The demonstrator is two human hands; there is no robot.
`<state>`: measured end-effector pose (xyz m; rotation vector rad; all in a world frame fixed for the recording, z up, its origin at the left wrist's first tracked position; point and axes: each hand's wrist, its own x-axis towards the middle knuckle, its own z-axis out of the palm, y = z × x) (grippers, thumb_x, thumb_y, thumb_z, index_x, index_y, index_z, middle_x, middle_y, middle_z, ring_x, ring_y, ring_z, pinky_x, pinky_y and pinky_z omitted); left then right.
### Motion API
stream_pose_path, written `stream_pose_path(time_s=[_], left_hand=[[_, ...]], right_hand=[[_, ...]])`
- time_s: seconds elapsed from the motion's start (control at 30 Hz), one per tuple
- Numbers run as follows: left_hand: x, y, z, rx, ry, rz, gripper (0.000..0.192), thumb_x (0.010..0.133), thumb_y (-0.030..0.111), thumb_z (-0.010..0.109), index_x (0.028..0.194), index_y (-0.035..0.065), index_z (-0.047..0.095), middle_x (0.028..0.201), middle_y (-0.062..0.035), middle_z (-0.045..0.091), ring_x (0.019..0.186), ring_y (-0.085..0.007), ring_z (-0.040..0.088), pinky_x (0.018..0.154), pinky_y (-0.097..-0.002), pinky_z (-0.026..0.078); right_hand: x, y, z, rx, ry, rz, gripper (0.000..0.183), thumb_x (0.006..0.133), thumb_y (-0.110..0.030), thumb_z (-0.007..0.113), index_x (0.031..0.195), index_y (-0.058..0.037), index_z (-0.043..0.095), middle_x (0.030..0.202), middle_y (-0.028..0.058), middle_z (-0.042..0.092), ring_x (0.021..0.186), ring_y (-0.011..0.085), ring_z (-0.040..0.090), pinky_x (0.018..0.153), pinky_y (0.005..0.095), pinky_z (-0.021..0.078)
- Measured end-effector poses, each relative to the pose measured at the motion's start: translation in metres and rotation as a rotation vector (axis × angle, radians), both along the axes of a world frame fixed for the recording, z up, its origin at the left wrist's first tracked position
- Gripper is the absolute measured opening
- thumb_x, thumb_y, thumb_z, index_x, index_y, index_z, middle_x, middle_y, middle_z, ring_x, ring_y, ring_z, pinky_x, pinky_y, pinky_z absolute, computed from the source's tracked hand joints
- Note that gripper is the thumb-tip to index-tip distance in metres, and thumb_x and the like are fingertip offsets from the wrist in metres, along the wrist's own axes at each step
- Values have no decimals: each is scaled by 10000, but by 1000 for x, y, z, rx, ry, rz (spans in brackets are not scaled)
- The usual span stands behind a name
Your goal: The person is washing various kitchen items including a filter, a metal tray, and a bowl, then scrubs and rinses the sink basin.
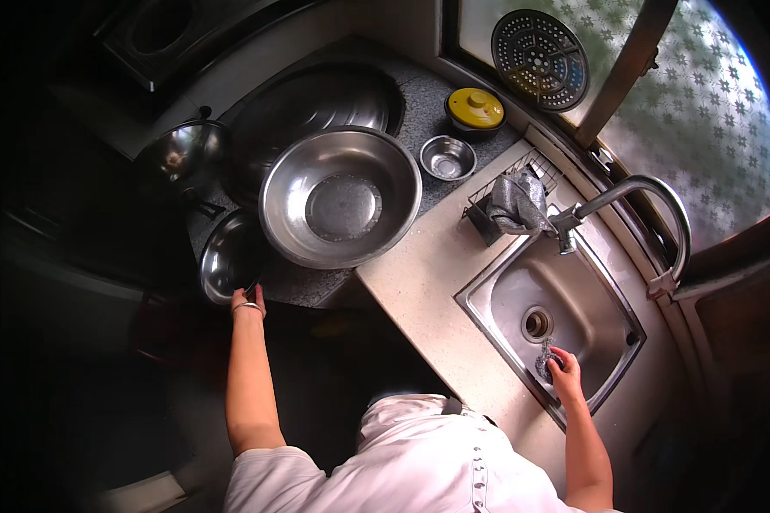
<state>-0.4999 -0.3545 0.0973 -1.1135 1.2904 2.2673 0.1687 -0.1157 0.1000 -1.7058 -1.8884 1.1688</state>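
My left hand (249,301) grips the near rim of a shiny metal bowl or lid (221,260) at the left edge of the grey speckled counter. Shadow hides much of that vessel. Over the near side of the stainless steel sink (590,327), my right hand (566,372) pinches a steel wool scourer (544,364) with a loose strand trailing toward the drain (537,324). A wide stainless steel basin (343,199) sits on the counter between my hands, close to the metal vessel on its left.
A curved faucet (670,211) arches beside the sink. Behind it, a grey cloth (518,202) drapes over a wire rack (481,199). A small steel bowl (448,158), a yellow-lidded pot (475,109) and a large dark pan or lid (333,96) stand farther back. A perforated steamer plate (540,61) leans against the window.
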Motion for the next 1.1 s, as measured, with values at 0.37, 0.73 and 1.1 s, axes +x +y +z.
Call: stream_pose_path(time_s=[0.37,0.73,1.1], left_hand=[[46,24,26,69,-214,-16,467,883,314,538,1216,6,423,1222,-162,497,1015,-320,576,798,-399,561],[262,18,10,-228,-66,-1055,349,829,54,515,1169,79,441,976,-133,553,796,-270,596,654,-383,529],[330,149,51,-248,517,-1667,227,873,15,481,1099,12,496,956,-97,574,759,-148,616,596,-238,529]], right_hand=[[-83,45,45,398,-196,279,526,771,-115,659,1262,-168,478,940,130,520,918,310,493,797,399,441],[-106,116,43,454,-430,354,214,752,-132,653,964,-108,648,952,119,536,938,309,500,776,428,448],[-113,152,59,608,-326,325,350,773,-62,569,1119,-111,553,920,126,515,911,302,489,710,404,416]])
